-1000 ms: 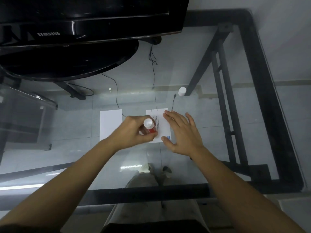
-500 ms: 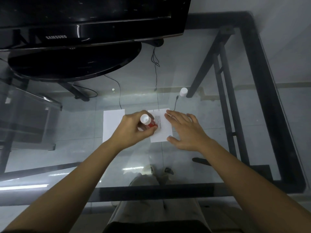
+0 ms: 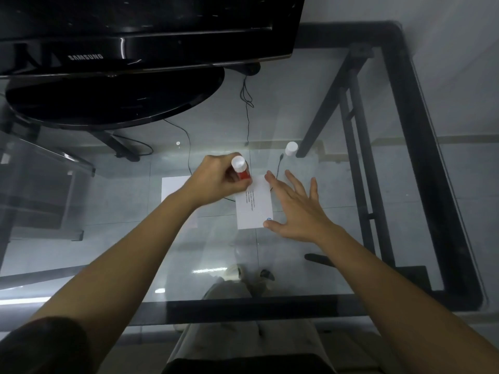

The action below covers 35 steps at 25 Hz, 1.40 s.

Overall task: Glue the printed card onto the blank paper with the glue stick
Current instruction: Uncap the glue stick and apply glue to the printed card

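The printed card [image 3: 255, 209] lies flat on the glass table, text side up, with a small blue mark at its near right corner. My left hand [image 3: 216, 180] is shut on the red glue stick [image 3: 241, 168], whose white end points up and whose lower end meets the card's far left corner. My right hand [image 3: 295, 209] rests open along the card's right edge, thumb at the near corner and fingers spread. The blank paper [image 3: 172, 188] lies to the left, partly hidden under my left wrist. The glue stick's white cap [image 3: 291, 148] stands beyond the card.
A black monitor [image 3: 140, 31] on a round black base [image 3: 108, 103] fills the far left. Thin black cables [image 3: 247, 103] run down toward the card. The table's black frame [image 3: 421, 157] borders the right and near sides; my legs show through the glass.
My left hand has moved the glue stick from the card's middle to its far left corner. My right hand has slid right, off the card's face to its edge, uncovering the printed text.
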Each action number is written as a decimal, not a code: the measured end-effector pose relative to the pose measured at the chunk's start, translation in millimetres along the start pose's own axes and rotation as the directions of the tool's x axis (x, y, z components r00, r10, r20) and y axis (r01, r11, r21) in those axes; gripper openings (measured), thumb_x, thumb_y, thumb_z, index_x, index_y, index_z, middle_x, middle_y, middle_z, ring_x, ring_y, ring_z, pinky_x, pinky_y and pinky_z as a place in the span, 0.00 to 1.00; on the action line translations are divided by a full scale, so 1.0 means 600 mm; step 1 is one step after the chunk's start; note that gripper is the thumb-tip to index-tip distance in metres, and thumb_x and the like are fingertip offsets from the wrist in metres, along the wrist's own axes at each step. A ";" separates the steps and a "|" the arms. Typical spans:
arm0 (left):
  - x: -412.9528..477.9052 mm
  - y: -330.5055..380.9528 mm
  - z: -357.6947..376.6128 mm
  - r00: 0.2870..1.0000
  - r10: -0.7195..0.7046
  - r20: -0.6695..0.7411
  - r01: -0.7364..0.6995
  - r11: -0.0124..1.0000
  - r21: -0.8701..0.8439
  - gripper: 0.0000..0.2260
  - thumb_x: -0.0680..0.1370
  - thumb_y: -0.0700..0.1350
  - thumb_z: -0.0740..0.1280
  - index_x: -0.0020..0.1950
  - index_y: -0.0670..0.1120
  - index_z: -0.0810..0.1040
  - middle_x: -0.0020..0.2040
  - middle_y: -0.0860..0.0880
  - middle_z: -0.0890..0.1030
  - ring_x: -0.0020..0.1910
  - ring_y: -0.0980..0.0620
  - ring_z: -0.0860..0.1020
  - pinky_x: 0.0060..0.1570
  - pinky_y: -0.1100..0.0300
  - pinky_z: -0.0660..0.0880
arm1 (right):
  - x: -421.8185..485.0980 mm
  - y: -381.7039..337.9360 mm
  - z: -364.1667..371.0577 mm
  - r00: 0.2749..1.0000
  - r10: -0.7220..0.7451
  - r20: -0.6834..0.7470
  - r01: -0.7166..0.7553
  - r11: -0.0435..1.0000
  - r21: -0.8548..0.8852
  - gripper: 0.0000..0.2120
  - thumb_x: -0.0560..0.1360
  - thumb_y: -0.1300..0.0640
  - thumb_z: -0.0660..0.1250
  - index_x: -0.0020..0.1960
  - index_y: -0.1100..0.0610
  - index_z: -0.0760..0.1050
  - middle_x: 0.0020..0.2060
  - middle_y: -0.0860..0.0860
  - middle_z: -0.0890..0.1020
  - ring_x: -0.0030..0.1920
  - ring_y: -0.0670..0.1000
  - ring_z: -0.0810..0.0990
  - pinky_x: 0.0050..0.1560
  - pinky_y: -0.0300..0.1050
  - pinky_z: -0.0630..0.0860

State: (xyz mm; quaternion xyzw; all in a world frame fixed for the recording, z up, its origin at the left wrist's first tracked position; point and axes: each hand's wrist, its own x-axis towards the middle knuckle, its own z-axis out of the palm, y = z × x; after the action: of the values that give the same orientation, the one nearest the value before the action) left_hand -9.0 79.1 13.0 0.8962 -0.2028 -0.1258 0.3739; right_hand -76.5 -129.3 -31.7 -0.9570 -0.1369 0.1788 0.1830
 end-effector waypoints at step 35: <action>-0.007 0.021 0.024 0.998 0.062 0.009 -0.061 0.995 -0.081 0.10 0.70 0.47 0.73 0.47 0.46 0.77 0.42 0.50 0.83 0.38 0.57 0.80 0.39 0.68 0.76 | -0.001 0.011 0.000 1.000 0.009 0.026 -0.012 0.992 0.123 0.49 0.67 0.35 0.67 0.73 0.44 0.36 0.75 0.46 0.51 0.73 0.46 0.38 0.66 0.58 0.28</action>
State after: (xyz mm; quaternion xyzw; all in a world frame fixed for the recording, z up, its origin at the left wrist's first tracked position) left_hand -21.3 64.0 12.5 0.8731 -0.2270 -0.1274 0.4123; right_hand -75.5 -135.1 -33.8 -0.9422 -0.1231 0.2002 0.2389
